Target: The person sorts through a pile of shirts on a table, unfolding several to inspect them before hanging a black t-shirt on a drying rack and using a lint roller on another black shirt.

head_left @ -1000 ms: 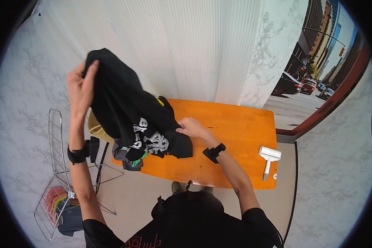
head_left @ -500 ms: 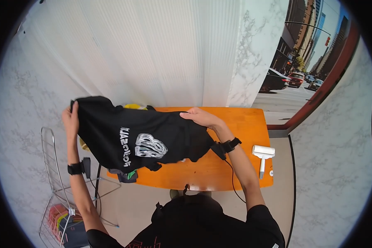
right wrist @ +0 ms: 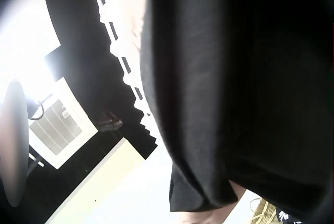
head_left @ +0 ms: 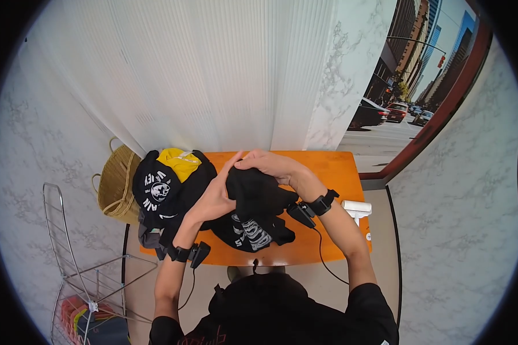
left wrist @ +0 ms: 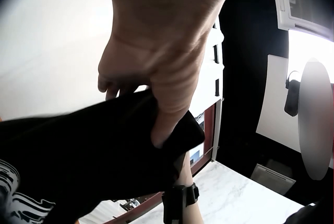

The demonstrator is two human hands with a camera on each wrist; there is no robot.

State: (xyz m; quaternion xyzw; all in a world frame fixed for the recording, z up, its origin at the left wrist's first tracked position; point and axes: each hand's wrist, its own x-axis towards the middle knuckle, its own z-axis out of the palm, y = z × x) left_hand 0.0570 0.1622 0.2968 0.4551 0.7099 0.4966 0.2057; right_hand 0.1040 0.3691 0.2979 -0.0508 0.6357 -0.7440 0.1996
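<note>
A black T-shirt (head_left: 258, 190) with a white print hangs bunched between my two hands over the table; its lower, printed part reaches down toward the tabletop. My left hand (head_left: 213, 200) grips the shirt from the left. In the left wrist view its thumb lies over the black cloth (left wrist: 104, 146), the other fingers behind. Across from it, my right hand (head_left: 273, 165) holds the shirt's upper edge, thumb over the fabric. Dark cloth (right wrist: 250, 78) fills much of the right wrist view and hides most of that hand.
The orange wooden table (head_left: 328, 172) carries a heap of black clothes (head_left: 155, 192) and a yellow garment (head_left: 179, 164) at its left. Beside them stands a wicker basket (head_left: 114, 187). A white lint roller (head_left: 357, 207) lies at right, partly behind my forearm. A metal rack (head_left: 57, 230) stands lower left.
The shirt was stretched wide; now it is gathered. My left hand has moved right and down to meet my right hand, uncovering the clothes heap and basket.
</note>
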